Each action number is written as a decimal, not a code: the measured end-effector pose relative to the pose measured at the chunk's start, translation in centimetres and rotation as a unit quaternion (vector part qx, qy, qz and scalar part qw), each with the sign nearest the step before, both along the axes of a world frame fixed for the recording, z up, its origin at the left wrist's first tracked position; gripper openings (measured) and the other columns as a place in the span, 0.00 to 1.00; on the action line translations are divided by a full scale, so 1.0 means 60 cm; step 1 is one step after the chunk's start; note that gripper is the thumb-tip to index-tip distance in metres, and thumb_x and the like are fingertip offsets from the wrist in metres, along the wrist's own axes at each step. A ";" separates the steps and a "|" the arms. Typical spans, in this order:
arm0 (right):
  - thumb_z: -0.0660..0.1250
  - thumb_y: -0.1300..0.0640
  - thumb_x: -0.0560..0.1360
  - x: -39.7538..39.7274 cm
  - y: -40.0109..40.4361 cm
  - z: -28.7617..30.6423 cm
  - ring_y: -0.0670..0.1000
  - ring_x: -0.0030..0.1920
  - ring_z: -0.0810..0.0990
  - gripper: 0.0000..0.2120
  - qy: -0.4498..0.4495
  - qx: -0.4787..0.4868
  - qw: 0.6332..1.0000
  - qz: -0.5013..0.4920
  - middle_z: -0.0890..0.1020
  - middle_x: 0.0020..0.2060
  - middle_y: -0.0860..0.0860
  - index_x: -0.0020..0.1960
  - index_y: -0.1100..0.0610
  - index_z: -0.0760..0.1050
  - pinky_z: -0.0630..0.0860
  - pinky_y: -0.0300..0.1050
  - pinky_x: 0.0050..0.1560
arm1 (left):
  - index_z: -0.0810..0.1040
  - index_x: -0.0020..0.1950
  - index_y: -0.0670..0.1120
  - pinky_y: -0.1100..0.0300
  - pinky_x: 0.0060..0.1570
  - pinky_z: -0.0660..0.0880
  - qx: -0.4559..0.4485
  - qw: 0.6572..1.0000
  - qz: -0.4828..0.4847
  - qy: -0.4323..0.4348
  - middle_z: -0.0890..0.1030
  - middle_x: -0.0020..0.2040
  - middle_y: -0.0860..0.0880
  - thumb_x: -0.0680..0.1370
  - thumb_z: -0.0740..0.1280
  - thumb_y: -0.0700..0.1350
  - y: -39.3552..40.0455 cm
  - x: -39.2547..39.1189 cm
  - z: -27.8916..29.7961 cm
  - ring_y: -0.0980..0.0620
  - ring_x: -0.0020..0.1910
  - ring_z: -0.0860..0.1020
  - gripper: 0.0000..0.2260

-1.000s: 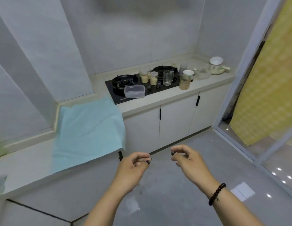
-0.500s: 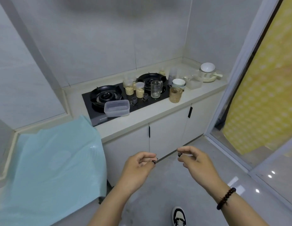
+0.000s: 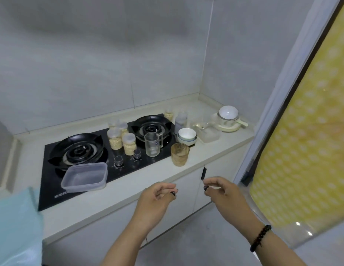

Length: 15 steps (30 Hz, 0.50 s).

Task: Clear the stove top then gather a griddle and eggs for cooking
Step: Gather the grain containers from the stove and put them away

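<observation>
While both hands, left hand (image 3: 154,202) and right hand (image 3: 223,194), are hovering loosely curled and holding nothing, I am judging the plastic container (image 3: 84,176) the easiest first lift off the stove top (image 3: 129,166).

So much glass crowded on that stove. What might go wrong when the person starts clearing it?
The lidded jars stand tightly bunched between the burners; lifting one could knock its neighbour over. The clear glass mug and the amber glass stand close together near the counter's front edge, so a careless reach could tip one off. Both the left hand and the right hand hover in front, holding nothing.
</observation>
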State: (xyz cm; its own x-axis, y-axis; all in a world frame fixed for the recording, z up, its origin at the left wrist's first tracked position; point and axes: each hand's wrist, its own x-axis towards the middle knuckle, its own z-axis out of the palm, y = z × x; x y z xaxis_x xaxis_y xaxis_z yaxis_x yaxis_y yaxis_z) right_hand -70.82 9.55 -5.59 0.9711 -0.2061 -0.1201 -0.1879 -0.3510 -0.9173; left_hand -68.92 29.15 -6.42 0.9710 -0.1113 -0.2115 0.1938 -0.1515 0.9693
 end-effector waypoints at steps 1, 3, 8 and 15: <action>0.66 0.60 0.76 0.018 -0.011 0.000 0.53 0.47 0.82 0.08 0.005 -0.002 1.000 -0.003 0.82 0.48 0.45 0.50 0.49 0.79 0.76 0.34 0.40 | 0.82 0.50 0.48 0.70 0.45 0.74 0.001 1.000 -0.004 0.001 0.86 0.47 0.52 0.76 0.67 0.37 -0.013 0.018 0.002 0.57 0.47 0.83 0.09; 0.66 0.60 0.76 0.054 -0.030 -0.006 0.54 0.47 0.82 0.08 0.016 0.001 1.000 -0.008 0.82 0.48 0.47 0.50 0.49 0.79 0.77 0.39 0.43 | 0.82 0.50 0.48 0.71 0.44 0.74 0.002 1.000 -0.013 0.000 0.86 0.46 0.52 0.76 0.67 0.36 -0.036 0.058 0.002 0.56 0.48 0.83 0.09; 0.65 0.60 0.77 0.143 -0.063 -0.018 0.50 0.47 0.81 0.08 0.033 -0.016 0.999 -0.006 0.81 0.50 0.45 0.50 0.48 0.78 0.75 0.36 0.44 | 0.82 0.51 0.48 0.66 0.48 0.74 0.009 1.000 -0.023 0.008 0.86 0.46 0.53 0.76 0.66 0.36 -0.071 0.165 0.000 0.57 0.47 0.83 0.10; 0.65 0.59 0.77 0.308 -0.094 -0.013 0.50 0.40 0.79 0.08 0.037 -0.027 0.999 -0.015 0.82 0.47 0.46 0.48 0.46 0.78 0.73 0.32 0.35 | 0.83 0.49 0.51 0.65 0.49 0.77 0.018 0.999 -0.034 -0.001 0.86 0.46 0.55 0.76 0.65 0.35 -0.105 0.346 -0.004 0.58 0.48 0.82 0.12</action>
State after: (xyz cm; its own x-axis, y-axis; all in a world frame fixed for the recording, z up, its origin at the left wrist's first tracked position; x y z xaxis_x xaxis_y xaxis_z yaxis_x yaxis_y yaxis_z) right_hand -52.34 3.94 -6.36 0.9532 -0.2436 -0.1790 -0.2657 -0.3926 -0.8805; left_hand -48.14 22.86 -6.67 0.9619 -0.1688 -0.2150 0.1803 -0.1997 0.9631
